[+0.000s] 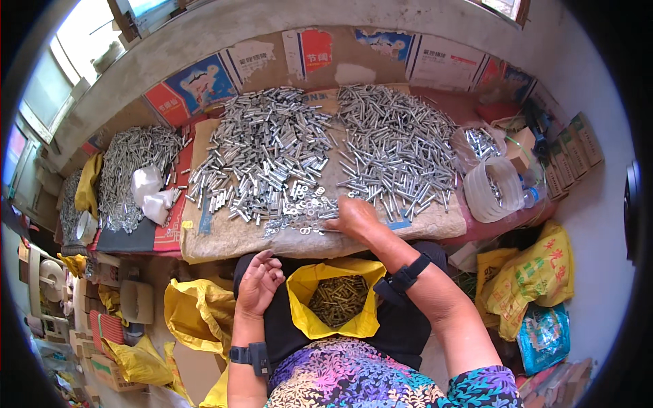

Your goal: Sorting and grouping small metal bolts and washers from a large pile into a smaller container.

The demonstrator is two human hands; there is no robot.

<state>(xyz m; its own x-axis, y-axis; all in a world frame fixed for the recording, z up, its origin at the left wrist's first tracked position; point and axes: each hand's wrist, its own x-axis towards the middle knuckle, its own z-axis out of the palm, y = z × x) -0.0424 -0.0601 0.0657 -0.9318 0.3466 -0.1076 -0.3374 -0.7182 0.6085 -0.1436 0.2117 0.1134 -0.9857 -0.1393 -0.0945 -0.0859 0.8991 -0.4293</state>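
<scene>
Washers [306, 212], small flat metal rings, lie scattered along the near edge of a bench [224, 241] covered with a tan mat, just in front of the person seated at it. The right hand [355, 219] reaches forward and rests palm down on the mat at the edge of this scatter, fingertips among the rings. Its grip looks closed down on the washers, though whether it has one pinched cannot be told, since the fingers hide it. The left hand [260, 280] hovers above the lap, palm up, fingers loosely curled; it seems to hold something small, but the view is too poor to be sure.

Behind the washers sit two broad heaps: short silver metal sleeves [265, 149] on the left and longer silver bolts [398, 146] on the right. In the lap, between the forearms, stands an open yellow bag [337, 299] filled with brass-coloured assembled pieces.

Judging by this layout, the step in hand is picking up a washer. The next move would call for a fine fingertip pinch to lift a single ring clear of its neighbours and bring it back to the waiting left hand.
</scene>
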